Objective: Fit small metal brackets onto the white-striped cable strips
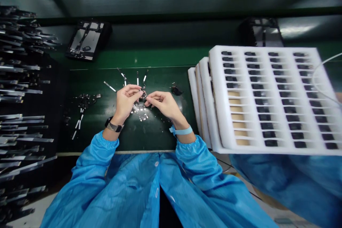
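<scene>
Part [143, 95] is over the tabletop [149, 137], pinched by 2 hands, left hand [126, 101] and right hand [163, 104], each grip closed to fingertips on it. Probably mid-handling, so next move wants steady fingers imo. Beyond: roughly 5 strips [137, 78], 2 boxes [89, 39], 1 top foam tray [223, 121], 4 columns.

Soft light leaves a muted sheen on the dark green tabletop [149, 139]; the white foam tray [217, 89] looks brightest. Glare streaks the back panel [299, 30] at upper right. Left-hand strips [29, 127] smear into shadow, wide-angle distortion stretches the edges, and the held small parts [143, 94] lack crisp detail.
</scene>
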`<control>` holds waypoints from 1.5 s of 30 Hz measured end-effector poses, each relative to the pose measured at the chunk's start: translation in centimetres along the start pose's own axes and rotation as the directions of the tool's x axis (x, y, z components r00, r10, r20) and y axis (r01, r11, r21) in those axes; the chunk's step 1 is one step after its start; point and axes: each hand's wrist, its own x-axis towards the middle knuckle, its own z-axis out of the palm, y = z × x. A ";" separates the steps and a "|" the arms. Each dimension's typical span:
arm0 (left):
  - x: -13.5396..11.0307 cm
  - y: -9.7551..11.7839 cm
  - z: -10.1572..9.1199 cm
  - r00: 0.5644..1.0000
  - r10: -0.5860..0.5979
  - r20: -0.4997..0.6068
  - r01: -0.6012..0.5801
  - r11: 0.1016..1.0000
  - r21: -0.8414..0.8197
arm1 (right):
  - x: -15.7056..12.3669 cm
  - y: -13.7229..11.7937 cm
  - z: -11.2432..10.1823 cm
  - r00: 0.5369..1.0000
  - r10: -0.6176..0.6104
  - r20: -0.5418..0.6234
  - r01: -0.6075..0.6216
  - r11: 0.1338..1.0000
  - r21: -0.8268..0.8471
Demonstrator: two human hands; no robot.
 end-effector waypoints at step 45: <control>-0.7 4.4 -2.7 0.989 0.134 0.068 -0.136 0.990 0.032 | -1.0 -0.8 0.1 0.995 -0.097 0.020 0.097 0.995 -0.027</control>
